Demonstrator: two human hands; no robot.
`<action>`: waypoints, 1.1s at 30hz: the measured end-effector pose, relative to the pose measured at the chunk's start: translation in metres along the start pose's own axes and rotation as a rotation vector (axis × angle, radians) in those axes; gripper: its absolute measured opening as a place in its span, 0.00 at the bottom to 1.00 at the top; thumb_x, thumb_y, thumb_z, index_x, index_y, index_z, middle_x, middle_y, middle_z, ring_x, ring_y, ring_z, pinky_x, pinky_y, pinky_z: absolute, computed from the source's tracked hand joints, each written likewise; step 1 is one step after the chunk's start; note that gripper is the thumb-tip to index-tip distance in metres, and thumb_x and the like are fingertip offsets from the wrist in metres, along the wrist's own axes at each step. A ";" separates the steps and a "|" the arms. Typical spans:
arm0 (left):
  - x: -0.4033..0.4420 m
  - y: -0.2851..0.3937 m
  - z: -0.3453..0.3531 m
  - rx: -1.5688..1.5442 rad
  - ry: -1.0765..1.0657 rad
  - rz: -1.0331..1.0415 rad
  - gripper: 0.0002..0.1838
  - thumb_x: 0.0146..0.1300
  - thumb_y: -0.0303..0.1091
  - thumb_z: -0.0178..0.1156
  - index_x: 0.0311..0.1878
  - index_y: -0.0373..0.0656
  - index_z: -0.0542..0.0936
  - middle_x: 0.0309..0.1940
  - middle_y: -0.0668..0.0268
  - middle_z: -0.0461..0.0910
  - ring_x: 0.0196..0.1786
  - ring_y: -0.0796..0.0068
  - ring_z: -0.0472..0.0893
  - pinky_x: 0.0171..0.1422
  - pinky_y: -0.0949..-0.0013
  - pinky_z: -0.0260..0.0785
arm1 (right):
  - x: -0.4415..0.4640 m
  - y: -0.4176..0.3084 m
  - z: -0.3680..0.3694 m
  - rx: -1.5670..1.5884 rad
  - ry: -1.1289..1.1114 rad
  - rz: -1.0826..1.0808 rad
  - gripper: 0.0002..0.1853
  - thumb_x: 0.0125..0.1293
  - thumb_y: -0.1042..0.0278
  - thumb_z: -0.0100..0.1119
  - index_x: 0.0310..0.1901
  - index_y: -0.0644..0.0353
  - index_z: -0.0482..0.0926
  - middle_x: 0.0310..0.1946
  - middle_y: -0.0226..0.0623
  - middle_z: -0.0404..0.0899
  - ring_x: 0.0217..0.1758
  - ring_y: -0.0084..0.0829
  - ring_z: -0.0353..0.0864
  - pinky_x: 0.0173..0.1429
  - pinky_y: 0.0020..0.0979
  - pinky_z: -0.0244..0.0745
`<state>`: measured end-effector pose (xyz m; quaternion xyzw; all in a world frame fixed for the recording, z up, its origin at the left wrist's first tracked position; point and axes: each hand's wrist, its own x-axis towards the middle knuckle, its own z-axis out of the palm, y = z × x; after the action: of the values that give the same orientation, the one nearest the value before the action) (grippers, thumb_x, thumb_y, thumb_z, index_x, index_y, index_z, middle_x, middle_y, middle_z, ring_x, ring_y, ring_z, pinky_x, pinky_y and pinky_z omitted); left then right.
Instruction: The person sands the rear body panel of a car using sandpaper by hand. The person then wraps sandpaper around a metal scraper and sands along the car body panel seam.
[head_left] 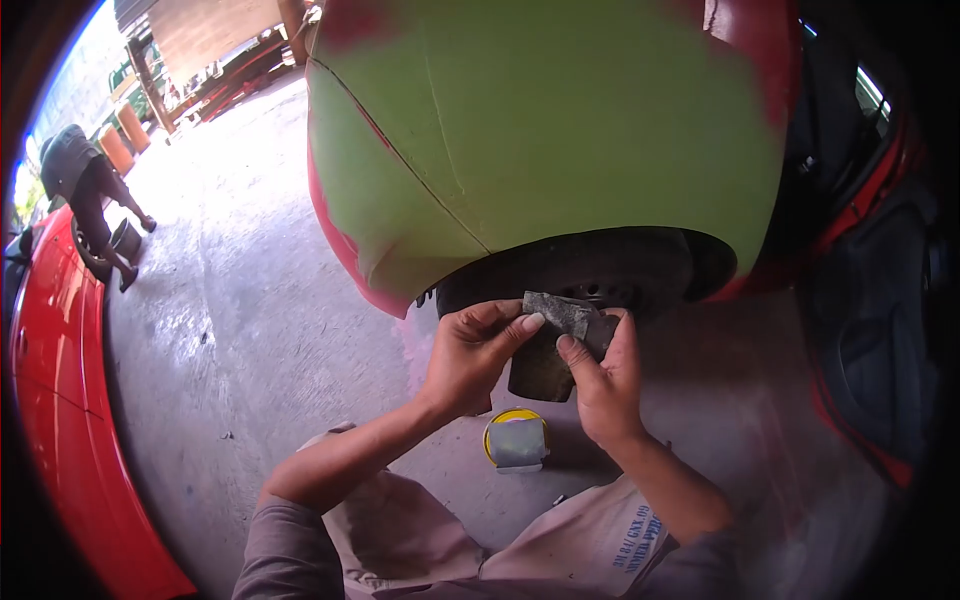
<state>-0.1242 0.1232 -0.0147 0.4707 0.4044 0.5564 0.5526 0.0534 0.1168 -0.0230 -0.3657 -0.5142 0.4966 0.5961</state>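
In front of the car's wheel, my left hand (478,350) pinches one end of a worn, dark sheet of sandpaper (540,370) between thumb and fingers. My right hand (608,385) grips the other end, its thumb pressed on the sheet. A lighter grey, speckled flap (558,312) is folded over along the top, and the darker part hangs below between my hands. Behind them is the car's body panel (570,120), coated in green with red showing at its edges. The wheel (640,265) sits under its arch, partly hidden by my hands.
Below my hands, a yellow-rimmed round tub (489,440) stands on the concrete floor (250,330) with a grey rectangular piece (519,443) over its top. A red car (75,390) is at left, where another person (85,180) bends over. An open car door (870,340) is at right.
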 end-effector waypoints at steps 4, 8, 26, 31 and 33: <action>-0.009 0.006 0.000 -0.037 0.038 -0.021 0.14 0.79 0.37 0.69 0.57 0.36 0.88 0.44 0.67 0.91 0.45 0.84 0.85 0.53 0.73 0.80 | -0.010 -0.002 0.008 -0.126 0.064 -0.057 0.17 0.77 0.73 0.68 0.59 0.62 0.70 0.52 0.36 0.81 0.52 0.23 0.80 0.59 0.29 0.78; -0.028 -0.015 -0.008 0.012 0.007 -0.211 0.12 0.78 0.36 0.71 0.52 0.36 0.90 0.40 0.74 0.90 0.44 0.88 0.80 0.49 0.77 0.75 | -0.029 -0.001 0.020 -0.226 0.185 -0.066 0.17 0.76 0.73 0.68 0.59 0.62 0.70 0.51 0.38 0.80 0.52 0.25 0.79 0.59 0.30 0.77; -0.040 0.016 -0.073 -0.249 -0.155 -0.120 0.11 0.79 0.33 0.69 0.54 0.35 0.89 0.43 0.71 0.91 0.46 0.85 0.84 0.56 0.74 0.79 | -0.033 -0.045 0.110 -0.395 0.311 -0.193 0.17 0.75 0.73 0.70 0.56 0.62 0.70 0.47 0.35 0.75 0.49 0.26 0.74 0.57 0.32 0.75; -0.042 0.024 -0.080 -0.185 -0.109 -0.124 0.20 0.80 0.35 0.67 0.67 0.33 0.83 0.56 0.64 0.89 0.56 0.80 0.84 0.63 0.71 0.77 | -0.033 -0.053 0.131 -0.622 0.323 -0.370 0.15 0.73 0.75 0.70 0.53 0.64 0.73 0.42 0.39 0.78 0.43 0.32 0.79 0.53 0.35 0.77; -0.042 0.027 -0.075 -0.141 -0.051 0.042 0.25 0.83 0.41 0.64 0.72 0.33 0.79 0.62 0.60 0.86 0.60 0.77 0.83 0.66 0.69 0.77 | -0.035 -0.048 0.142 -0.753 0.325 -0.500 0.15 0.69 0.78 0.71 0.52 0.64 0.75 0.40 0.41 0.80 0.38 0.37 0.81 0.51 0.37 0.79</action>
<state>-0.2055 0.0847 -0.0093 0.4532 0.3399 0.5828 0.5826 -0.0739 0.0607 0.0429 -0.4941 -0.6307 0.0537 0.5960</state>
